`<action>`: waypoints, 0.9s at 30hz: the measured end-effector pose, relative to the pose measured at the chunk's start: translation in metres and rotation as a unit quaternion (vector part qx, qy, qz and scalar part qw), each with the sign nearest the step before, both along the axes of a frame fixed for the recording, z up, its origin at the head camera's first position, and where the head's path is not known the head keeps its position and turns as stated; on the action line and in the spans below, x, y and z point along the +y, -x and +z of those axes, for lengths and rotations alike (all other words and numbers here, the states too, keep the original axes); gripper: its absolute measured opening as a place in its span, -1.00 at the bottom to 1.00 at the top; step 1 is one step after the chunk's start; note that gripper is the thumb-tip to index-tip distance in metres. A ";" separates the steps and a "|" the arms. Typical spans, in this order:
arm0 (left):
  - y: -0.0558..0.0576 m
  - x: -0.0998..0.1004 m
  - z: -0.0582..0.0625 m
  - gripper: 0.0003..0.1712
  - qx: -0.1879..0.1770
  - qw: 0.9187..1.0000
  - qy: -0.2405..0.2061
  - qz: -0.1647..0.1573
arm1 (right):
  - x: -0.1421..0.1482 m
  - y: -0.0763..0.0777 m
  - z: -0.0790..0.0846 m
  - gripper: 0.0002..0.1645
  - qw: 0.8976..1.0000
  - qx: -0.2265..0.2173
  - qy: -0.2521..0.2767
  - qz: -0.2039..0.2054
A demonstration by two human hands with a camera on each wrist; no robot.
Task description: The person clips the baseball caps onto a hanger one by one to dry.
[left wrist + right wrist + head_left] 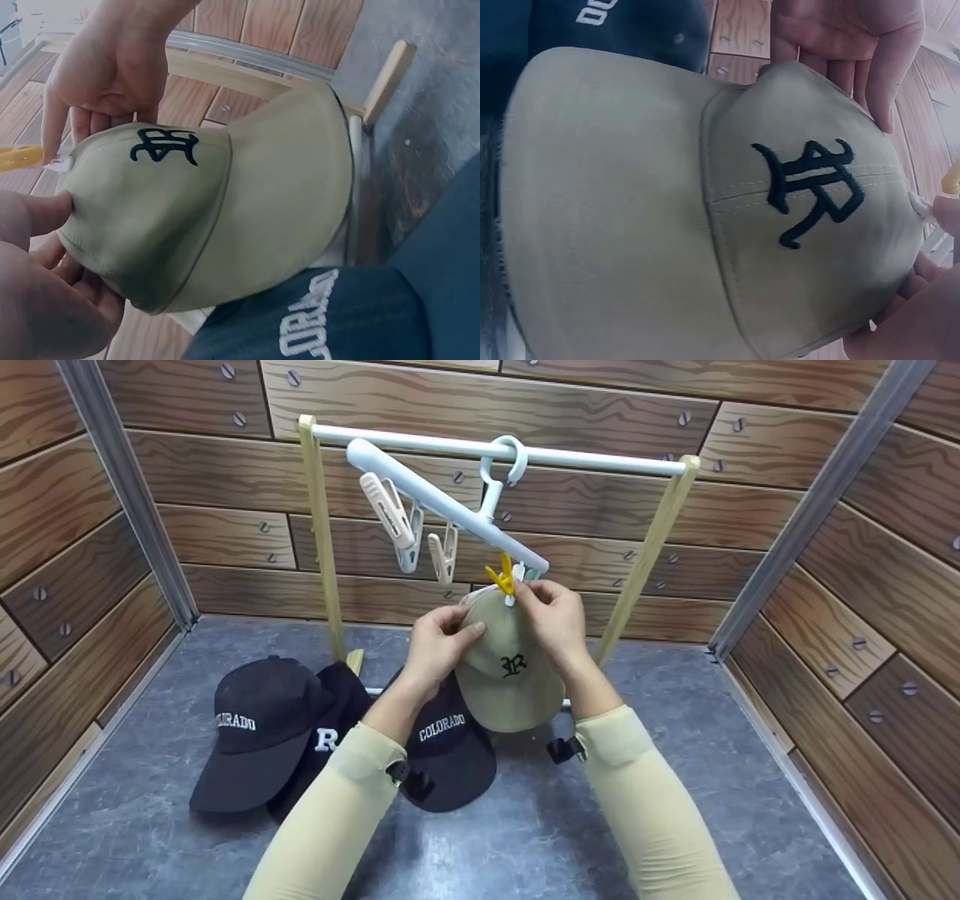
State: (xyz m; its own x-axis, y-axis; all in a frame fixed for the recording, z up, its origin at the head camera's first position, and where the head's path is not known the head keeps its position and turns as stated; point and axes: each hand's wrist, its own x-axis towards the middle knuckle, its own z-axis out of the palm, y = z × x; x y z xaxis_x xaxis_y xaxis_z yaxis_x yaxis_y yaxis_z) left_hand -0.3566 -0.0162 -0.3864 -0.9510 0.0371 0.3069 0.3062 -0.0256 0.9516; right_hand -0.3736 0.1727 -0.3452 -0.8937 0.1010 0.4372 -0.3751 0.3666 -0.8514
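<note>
A khaki cap (504, 660) with a dark embroidered letter hangs brim down below the low end of a tilted pale hanger (442, 499). My left hand (436, 649) pinches the cap's left edge, thumb on the front and fingers behind. On the other side my right hand (556, 619) holds the top of the crown, its thumb beside a white clip (517, 577) and its other fingers mostly behind the cap. A yellow clip (501, 575) sits right by that thumb. In the right wrist view the khaki cap (802, 202) covers much of the right fingers.
The hanger hooks over a white rod (592, 457) on a wooden frame (322, 540). Two beige clothespins (388, 510) (444, 555) hang from its high end. Several dark caps (262, 712) lie on the grey floor (675, 750) at left, one COLORADO cap (450, 757) under my left forearm. Wood-patterned walls enclose the space.
</note>
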 end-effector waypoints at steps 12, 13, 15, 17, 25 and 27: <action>-0.003 -0.013 -0.020 -0.62 0.035 0.999 0.018 0.012 | 0.004 -0.002 -0.022 -0.46 0.996 0.045 -0.060 -0.040; -0.004 -0.014 -0.021 -0.62 0.037 0.999 0.024 0.012 | 0.005 -0.003 -0.024 -0.44 0.995 0.051 -0.068 -0.048; -0.006 -0.015 -0.023 -0.61 0.043 0.998 0.036 0.016 | 0.008 -0.003 -0.029 -0.40 0.993 0.061 -0.082 -0.061; -0.008 -0.017 -0.025 -0.60 0.051 0.997 0.044 0.023 | 0.011 -0.004 -0.034 -0.35 0.991 0.071 -0.094 -0.069; -0.021 -0.023 -0.034 -0.53 0.072 0.992 0.090 0.047 | 0.018 -0.015 -0.054 -0.23 0.990 0.081 -0.093 -0.070; -0.025 -0.026 -0.035 -0.51 0.074 0.991 0.103 0.051 | 0.019 -0.017 -0.057 -0.20 0.990 0.083 -0.090 -0.070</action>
